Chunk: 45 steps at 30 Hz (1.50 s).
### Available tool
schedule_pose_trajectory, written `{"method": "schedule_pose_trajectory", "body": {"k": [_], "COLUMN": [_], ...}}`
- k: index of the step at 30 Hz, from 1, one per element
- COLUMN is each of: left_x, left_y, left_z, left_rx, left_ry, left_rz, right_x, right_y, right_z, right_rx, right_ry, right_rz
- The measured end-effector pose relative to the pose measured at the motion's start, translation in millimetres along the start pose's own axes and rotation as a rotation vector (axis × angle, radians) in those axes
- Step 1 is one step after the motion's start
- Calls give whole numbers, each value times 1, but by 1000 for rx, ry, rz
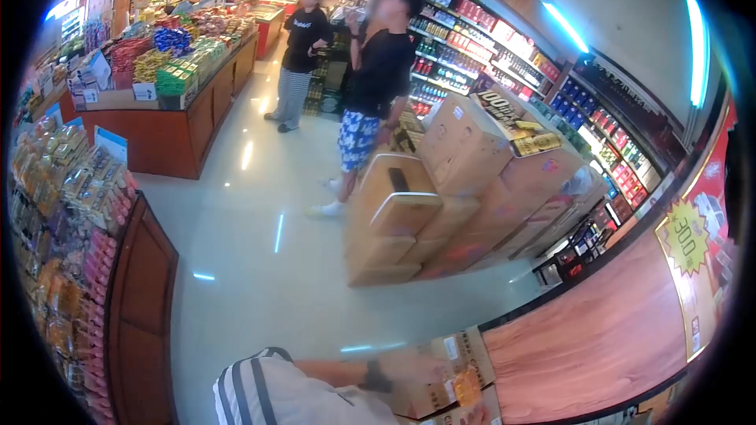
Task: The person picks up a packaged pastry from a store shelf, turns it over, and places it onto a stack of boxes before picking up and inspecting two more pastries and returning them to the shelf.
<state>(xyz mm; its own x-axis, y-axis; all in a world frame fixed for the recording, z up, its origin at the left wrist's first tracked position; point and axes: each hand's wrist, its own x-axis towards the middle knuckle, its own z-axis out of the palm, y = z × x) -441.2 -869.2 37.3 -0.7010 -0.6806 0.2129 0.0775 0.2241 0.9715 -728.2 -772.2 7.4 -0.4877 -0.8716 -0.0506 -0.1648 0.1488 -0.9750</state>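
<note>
My left hand (417, 369) reaches across the bottom of the view, with a black band (376, 376) at the wrist and a white striped sleeve (264, 389) behind it. It is over cardboard boxes (474, 350) that carry printed lettering. An orange packet (466, 386) lies by the fingertips. The hand is smeared, so whether it touches or grips the packet does not show. My right hand is out of the picture.
Stacked cartons (465, 142) stand mid-aisle, beside a person in patterned shorts (361, 138). Another person in striped trousers (294, 94) is farther back. Wooden display counters (142, 315) of packaged goods line the left. A pink-topped surface (583, 346) with a price sign (687, 238) is at right.
</note>
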Motion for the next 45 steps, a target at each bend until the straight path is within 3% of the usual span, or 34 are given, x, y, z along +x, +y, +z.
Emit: {"method": "schedule_pose_trajectory", "body": {"k": [1, 2, 3, 5, 7, 9, 12, 15, 18, 20, 22, 24, 26, 29, 30, 32, 34, 45], "left_x": [20, 32, 51, 71, 80, 91, 99, 102, 120, 134, 136, 127, 120, 116, 125, 123, 116, 87], "left_y": [-25, -52, -78, -49, -41, -53, -75, -80, -138, -128, -115, -108, -104, -116, -148, -154, -124, -77], "left_z": [9, 28, 34, 37, 46, 53, 60, 59, 74, 65, 64, 75, 79, 94, 102, 100, 84, 53], "left_rx": [104, 17, 30, 57, 132, 137, -95, -3, 257, 311, 327, 304, 270, 197, 163, 127, 120, 59], "left_ry": [-52, 69, 38, -24, 79, 91, 119, 105, 240, 63, 25, 124, 65, 140, 136, 78, -36, 112], "left_rz": [1, 111, 61, -41, 18, -41, 42, -57, -68, -133, -131, -62, 7, -10, -40, -122, -225, -116], "right_x": [4, 9, 14, 27, 37, 49, 62, 70, 78, 81, 84, 83, 82, 80, 80, 78, 79, 80], "right_y": [1, -1, -1, 1, 1, 2, 2, 4, 9, 11, 10, 15, 18, 21, 21, 21, 21, 14], "right_z": [0, 4, 4, 8, 9, 9, 16, 20, 19, 18, 18, 12, 10, 10, 10, 9, 11, 25], "right_rx": [-3, -3, -6, -4, -7, -12, -2, 8, 3, -2, 1, -6, -6, -6, -9, -19, -21, -41], "right_ry": [-10, -28, -44, -75, -112, -145, -194, -229, -254, -262, -267, -267, -263, -259, -263, -273, -284, -369], "right_rz": [13, 30, 38, 51, 69, 77, 102, 123, 125, 121, 130, 139, 154, 177, 181, 184, 189, 156]}}
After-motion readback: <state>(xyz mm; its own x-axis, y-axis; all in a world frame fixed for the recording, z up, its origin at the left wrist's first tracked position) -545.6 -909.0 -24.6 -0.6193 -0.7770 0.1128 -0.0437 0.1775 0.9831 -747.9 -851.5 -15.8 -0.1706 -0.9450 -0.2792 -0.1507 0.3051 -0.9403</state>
